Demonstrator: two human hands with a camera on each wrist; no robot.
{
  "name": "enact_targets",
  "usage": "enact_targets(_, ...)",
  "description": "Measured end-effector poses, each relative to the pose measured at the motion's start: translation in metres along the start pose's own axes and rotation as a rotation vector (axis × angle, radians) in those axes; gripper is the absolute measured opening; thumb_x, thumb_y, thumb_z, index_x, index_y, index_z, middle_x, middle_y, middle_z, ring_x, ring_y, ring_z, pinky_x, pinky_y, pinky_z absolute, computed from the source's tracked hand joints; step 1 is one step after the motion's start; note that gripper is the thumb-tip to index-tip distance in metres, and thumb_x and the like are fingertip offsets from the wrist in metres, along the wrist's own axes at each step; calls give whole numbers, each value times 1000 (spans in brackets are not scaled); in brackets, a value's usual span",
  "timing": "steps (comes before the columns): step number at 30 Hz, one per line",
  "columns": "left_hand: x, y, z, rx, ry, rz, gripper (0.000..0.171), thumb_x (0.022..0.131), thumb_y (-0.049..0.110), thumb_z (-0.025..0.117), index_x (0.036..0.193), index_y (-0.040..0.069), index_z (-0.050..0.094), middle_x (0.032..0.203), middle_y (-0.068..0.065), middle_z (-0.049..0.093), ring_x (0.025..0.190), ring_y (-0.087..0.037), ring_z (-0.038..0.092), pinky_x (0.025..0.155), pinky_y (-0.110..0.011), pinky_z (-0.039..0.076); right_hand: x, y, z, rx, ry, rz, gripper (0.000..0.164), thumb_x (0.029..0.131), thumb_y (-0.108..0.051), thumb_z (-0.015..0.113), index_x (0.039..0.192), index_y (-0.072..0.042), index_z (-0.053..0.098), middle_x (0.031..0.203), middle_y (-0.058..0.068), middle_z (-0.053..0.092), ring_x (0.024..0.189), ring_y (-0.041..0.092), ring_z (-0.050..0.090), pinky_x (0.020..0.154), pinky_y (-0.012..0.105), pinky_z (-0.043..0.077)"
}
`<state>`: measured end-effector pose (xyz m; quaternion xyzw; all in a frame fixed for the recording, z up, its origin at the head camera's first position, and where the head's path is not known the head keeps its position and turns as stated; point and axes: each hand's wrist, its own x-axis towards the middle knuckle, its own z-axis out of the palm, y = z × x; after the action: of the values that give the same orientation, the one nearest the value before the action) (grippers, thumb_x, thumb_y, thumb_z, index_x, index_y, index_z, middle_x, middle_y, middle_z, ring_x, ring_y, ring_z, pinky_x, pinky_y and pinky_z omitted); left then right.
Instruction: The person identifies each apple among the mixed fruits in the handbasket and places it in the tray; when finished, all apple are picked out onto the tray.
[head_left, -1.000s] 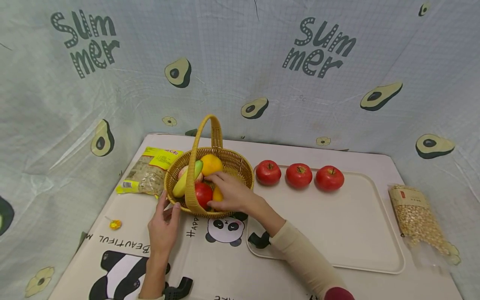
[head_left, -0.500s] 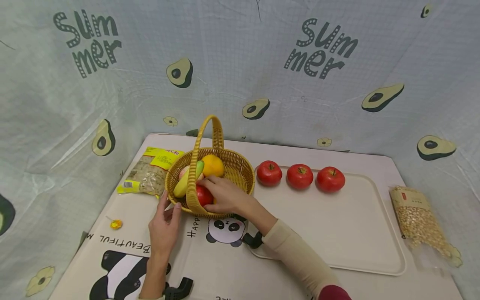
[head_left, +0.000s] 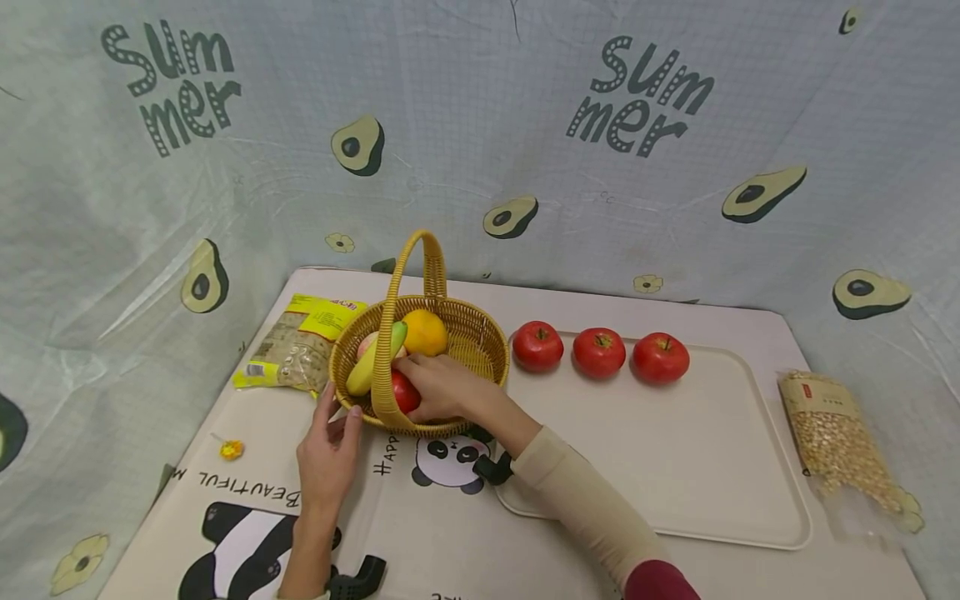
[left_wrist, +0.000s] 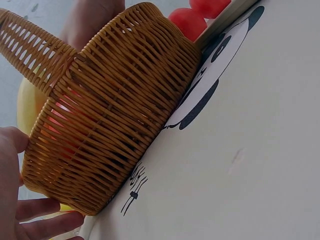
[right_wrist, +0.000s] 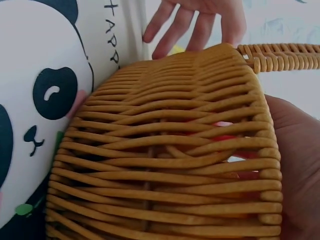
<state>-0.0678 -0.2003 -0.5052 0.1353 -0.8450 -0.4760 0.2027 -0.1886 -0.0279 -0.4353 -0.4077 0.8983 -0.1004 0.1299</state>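
A yellow wicker basket [head_left: 489,337] with a tall arched handle stands at the back left of the table. In it lie a round red fruit [head_left: 406,392], a yellow banana [head_left: 365,372], an orange fruit [head_left: 425,331] and a pinkish fruit partly behind the banana. My right hand [head_left: 448,386] reaches inside and grips the red fruit from the right; its fingertips are partly hidden. With extended fingers, my left hand [head_left: 328,458] touches the front left of the basket from outside. Through the weave in the left wrist view, red shows behind the basket wall [left_wrist: 115,110].
Three red tomatoes [head_left: 598,352] sit along the back of a beige tray [head_left: 652,467] right of the basket. A yellow-labelled bag [head_left: 300,342] lies left, near a small wrapped lollipop [head_left: 232,450]. At far right lies a bag of pale grains [head_left: 836,429].
My right hand has shifted left inside the basket, from an orange-yellow fruit onto the red fruit, and now covers the orange-yellow one. The left hand and the basket have stayed put.
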Motion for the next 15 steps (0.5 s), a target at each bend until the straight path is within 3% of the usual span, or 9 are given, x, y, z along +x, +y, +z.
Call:
enact_targets(9, 0, 0, 1, 2, 0, -8, 58, 102, 34, 58, 155, 22, 40, 141, -17, 60, 106, -33, 72, 80, 7, 39, 7, -1, -5, 23, -108, 25, 84, 82, -42, 80, 151, -20, 39, 143, 2, 54, 121, 16, 58, 107, 33, 51)
enact_targets(15, 0, -1, 1, 5, -1, -10, 57, 102, 34, 57, 155, 22, 40, 140, -18, 61, 106, -34, 72, 80, 7, 39, 9, 0, -4, 26, -106, 18, 84, 81, -42, 82, 150, -20, 41, 140, 2, 56, 118, 15, 59, 104, 32, 53)
